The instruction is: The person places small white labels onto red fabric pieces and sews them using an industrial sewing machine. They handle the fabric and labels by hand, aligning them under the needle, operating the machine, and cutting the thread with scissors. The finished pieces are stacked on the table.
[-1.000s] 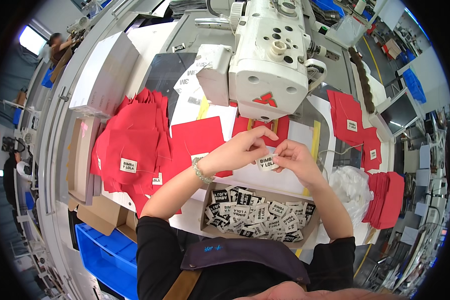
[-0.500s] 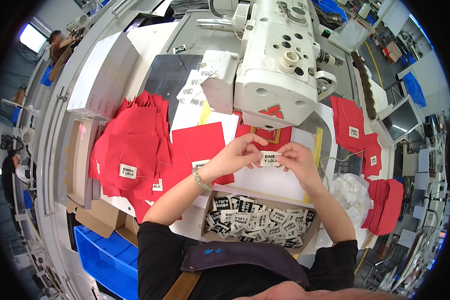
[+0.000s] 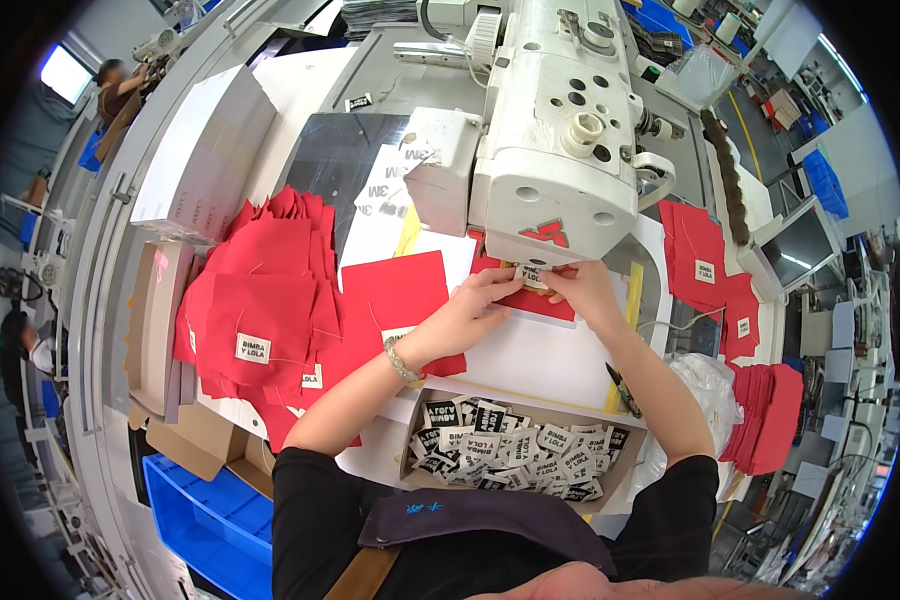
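My left hand [image 3: 475, 310] and my right hand [image 3: 582, 292] are at a small white fabric label [image 3: 532, 276] with dark print, their fingertips closed on its two sides. The label sits over a red fabric piece [image 3: 540, 308] under the head of a white sewing machine [image 3: 555, 190]. Another red piece [image 3: 390, 295] with a label lies left of my left hand, partly behind my wrist. Below my hands a shallow cardboard box [image 3: 620, 478] holds several loose black and white labels [image 3: 485, 450].
Red pieces pile at left [image 3: 245, 310] and stack at right [image 3: 770, 420]. A long white box [image 3: 200, 150], blue crate [image 3: 200, 525], crumpled white plastic [image 3: 700, 385] and thread snips [image 3: 625, 390] surround the work surface. A monitor [image 3: 800, 245] stands at right; a co-worker [image 3: 115, 95] is far left.
Both hands have moved up and away from me, carrying the label from above the white sheet to under the machine head. The snips beside my right forearm are now visible.
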